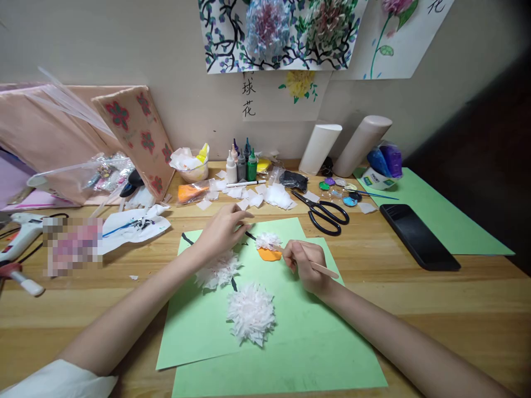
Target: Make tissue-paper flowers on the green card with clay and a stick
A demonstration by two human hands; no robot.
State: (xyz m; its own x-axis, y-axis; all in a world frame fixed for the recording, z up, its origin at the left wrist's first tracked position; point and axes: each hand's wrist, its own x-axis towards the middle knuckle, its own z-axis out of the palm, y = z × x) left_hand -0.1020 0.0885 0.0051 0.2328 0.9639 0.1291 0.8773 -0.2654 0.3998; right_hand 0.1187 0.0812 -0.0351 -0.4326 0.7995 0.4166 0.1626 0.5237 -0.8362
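Observation:
My right hand [306, 264] is closed around a flat wooden craft stick [326, 270]. The stick's front tip meets a small orange piece [269, 255] with a white ruffled paper tuft [267, 240] on its upper side. My left hand [224, 231] hovers over or rests on the green paper [207, 337], fingers loosely stretched and apart, nothing visible in them. Partly under its wrist lies a white ruffled paper flower [219, 271]. A second fluffy white flower [251, 314] sits lower on the paper, with short black painted strokes nearby.
Black-handled scissors [326, 214] lie beyond the paper, near white paper scraps [277, 196] and several paint bottles [241, 166]. To the right are a black phone [418, 236] and another green sheet [448, 221]. A glue gun [25, 235] lies far left. Flower artworks [282, 36] hang on the wall.

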